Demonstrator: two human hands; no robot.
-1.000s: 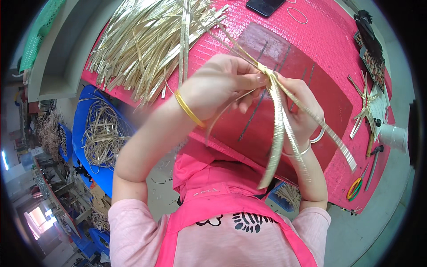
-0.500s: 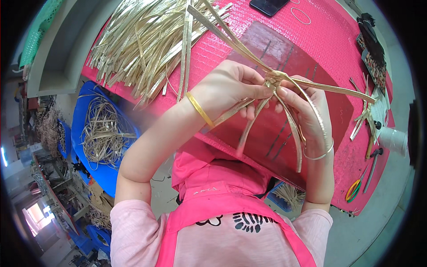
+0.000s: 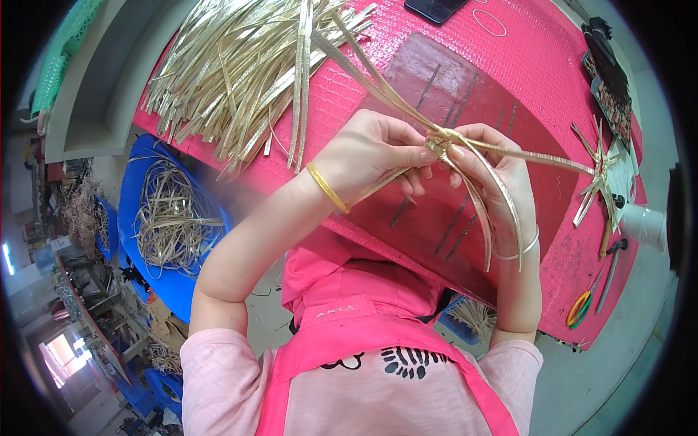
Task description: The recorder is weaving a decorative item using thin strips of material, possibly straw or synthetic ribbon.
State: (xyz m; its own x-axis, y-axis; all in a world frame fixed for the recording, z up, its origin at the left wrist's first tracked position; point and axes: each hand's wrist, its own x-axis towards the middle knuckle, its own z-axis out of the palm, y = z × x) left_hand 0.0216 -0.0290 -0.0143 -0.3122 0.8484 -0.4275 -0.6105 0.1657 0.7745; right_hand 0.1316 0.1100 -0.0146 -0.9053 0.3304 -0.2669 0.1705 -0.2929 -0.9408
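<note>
Flat gold strips cross in a small woven knot (image 3: 443, 135), held above the dark red board (image 3: 483, 94). My left hand (image 3: 389, 149) is closed, its thumb and fingertips pinching the knot's left side and a strip there. On the other side my right hand (image 3: 498, 163) is closed too, its thumb pressing on the knot with the fingers behind. Long strip ends (image 3: 385, 83) reach up and left from the knot, one runs out to the right, and others hang in front of my right palm. My fingers partly hide the crossing.
Loose gold strips (image 3: 233, 80) are heaped at the table's far left. Rightward lie a similar crossed strip piece (image 3: 602, 174), scissors (image 3: 579, 311), a hammer-like tool (image 3: 613, 272) and a white spool (image 3: 646, 228). A phone (image 3: 436, 7) rests at the back. A blue tub (image 3: 129, 211) holds tangled strips.
Both hands and the knot have shifted slightly left and down. The strip that hung below between my hands no longer shows there.
</note>
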